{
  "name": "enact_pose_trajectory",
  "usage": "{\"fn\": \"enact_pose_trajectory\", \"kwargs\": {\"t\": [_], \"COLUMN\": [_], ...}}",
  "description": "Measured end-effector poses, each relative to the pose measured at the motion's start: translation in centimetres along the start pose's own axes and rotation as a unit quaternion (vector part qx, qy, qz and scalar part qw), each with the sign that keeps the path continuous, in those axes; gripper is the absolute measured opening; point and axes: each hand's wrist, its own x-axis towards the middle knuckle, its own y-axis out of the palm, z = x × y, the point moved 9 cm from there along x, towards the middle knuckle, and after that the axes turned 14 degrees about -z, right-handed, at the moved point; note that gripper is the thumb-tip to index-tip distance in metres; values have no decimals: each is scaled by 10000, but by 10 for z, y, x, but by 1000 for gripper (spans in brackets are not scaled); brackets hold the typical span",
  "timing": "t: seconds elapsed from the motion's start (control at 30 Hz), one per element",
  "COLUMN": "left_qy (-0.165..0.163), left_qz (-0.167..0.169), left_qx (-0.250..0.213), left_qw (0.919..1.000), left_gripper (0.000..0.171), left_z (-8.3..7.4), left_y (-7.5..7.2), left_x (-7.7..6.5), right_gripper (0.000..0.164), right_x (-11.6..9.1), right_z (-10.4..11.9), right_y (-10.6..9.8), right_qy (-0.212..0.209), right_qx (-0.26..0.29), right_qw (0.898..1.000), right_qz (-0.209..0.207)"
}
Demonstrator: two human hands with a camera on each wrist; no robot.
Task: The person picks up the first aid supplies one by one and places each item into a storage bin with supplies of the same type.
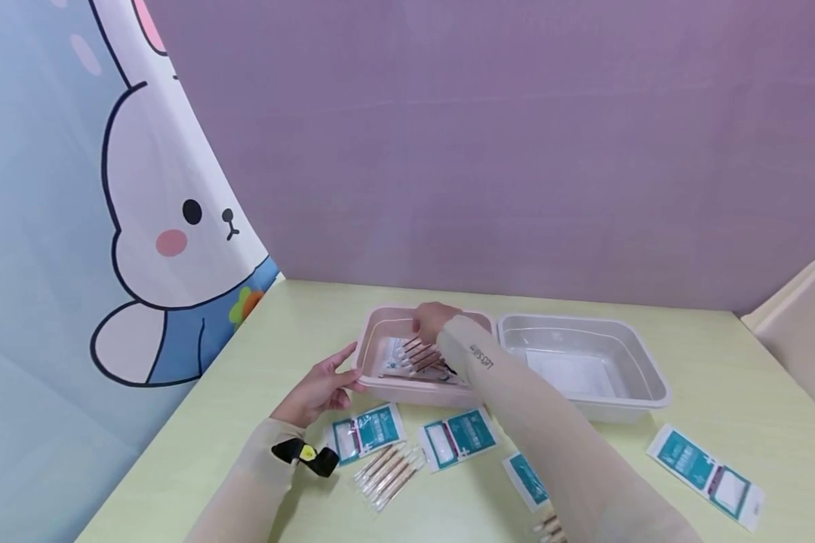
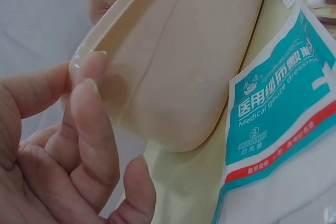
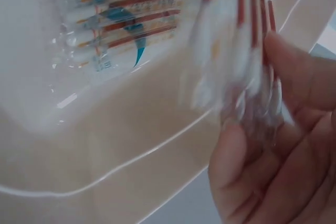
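Pinching the near-left rim of a pale pink plastic basin [image 1: 407, 391] between thumb and fingers of the left hand [image 1: 319, 388]. Gripping a clear packet of cotton swabs [image 3: 247, 30] in the right hand [image 1: 437, 320], within that basin, close to more wrapped swabs [image 3: 142, 19] lying inside. Just to the right, a light grey basin [image 1: 625, 407]. In front, on a pale yellow table [image 1: 706, 377], teal-and-white medical gauze dressing packets [image 1: 458, 437] and another swab bundle [image 1: 389, 477].
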Motion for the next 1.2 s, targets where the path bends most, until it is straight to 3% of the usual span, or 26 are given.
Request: {"fn": "enact_pose_trajectory", "kwargs": {"t": [0.13, 0.37, 0.57, 0.73, 1.07, 1.2], "left_qy": [27, 17, 35, -8, -45, -51], "left_qz": [72, 142, 130, -48, -5, 15], "left_qx": [-12, -103, -27, 92, -14, -14], "left_qw": [10000, 9998, 9999, 9999, 10000, 10000], "left_gripper": [62, 62, 63, 62, 62, 62], "left_z": [-1, -2, -3, -3, 0, 0], "left_y": [3, 7, 8, 0, -8, -9], "left_x": [0, 0, 0, 2, 6, 7], "right_gripper": [32, 35, 32, 28, 27, 25], "right_x": [1, 6, 4, -1, -12, -17], "right_z": [-13, -25, -18, -2, 15, 23], "right_y": [-5, -5, -10, -11, -6, 0], "right_qy": [386, 604, 159, -200, -113, -622], "right_qx": [126, 392, 209, 193, 901, 905], "right_qw": [9989, 9966, 9985, 9989, 9956, 9937], "right_qz": [-252, -407, -478, -387, -212, -211]}}
